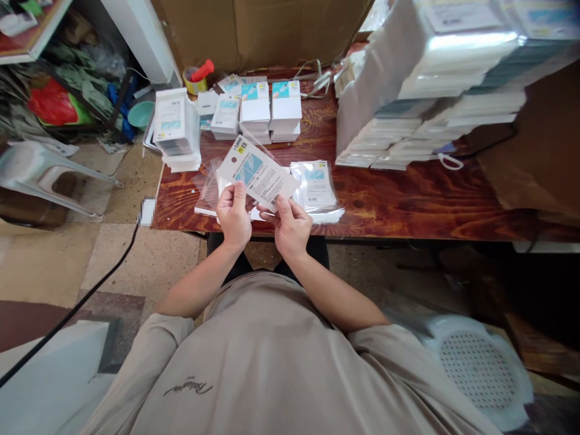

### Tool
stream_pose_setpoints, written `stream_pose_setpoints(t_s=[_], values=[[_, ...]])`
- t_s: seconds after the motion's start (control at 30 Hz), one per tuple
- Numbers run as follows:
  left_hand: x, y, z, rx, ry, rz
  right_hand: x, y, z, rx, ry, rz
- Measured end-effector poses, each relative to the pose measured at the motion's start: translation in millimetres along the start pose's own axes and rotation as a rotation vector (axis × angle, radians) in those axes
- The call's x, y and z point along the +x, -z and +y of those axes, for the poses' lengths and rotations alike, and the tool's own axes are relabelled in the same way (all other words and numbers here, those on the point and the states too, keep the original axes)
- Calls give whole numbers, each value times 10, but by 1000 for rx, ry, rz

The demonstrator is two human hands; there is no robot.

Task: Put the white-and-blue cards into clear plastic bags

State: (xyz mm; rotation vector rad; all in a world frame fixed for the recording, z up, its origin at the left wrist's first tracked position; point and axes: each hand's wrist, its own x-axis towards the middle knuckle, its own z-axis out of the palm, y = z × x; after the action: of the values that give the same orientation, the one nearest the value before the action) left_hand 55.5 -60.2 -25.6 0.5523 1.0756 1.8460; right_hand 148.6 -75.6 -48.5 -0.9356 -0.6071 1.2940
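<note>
Between my hands, over the table's front edge, is a tilted printed card (258, 172) with a blue picture and a round hole near its top. My left hand (234, 216) pinches the card's lower left edge, thumb on top. At its lower right corner, my right hand (290, 228) is closed on it as well. Clear plastic shows along the card's upper edge; I cannot tell whether the card is inside it. Beneath my left hand lie clear plastic sleeves (206, 188). A pile of sleeved cards (316, 187) is just right of the held card.
Card stacks (256, 109) and a sleeved stack (174, 124) stand at the back of the wooden table (389, 202). A tall pile of packed cards (385, 103) rises at right. Behind are a tape roll (196, 81) and cardboard (267, 36). Plastic stools (49, 172) flank me.
</note>
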Motion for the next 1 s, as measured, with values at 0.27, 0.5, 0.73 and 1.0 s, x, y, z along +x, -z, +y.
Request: stream_pose_setpoints(t_s=[0.27,0.5,0.73,1.0], values=[[339,116,190,66,-45,-69,209,207,-224,-230,-113,-271],[154,49,-46,161,17,-208,398,92,-155,-458,205,-191],[638,447,140,1077,-97,-132,887,640,-309,-647,269,-93],[1045,748,313,1734,-22,-10,844,1054,-341,-1516,521,271]])
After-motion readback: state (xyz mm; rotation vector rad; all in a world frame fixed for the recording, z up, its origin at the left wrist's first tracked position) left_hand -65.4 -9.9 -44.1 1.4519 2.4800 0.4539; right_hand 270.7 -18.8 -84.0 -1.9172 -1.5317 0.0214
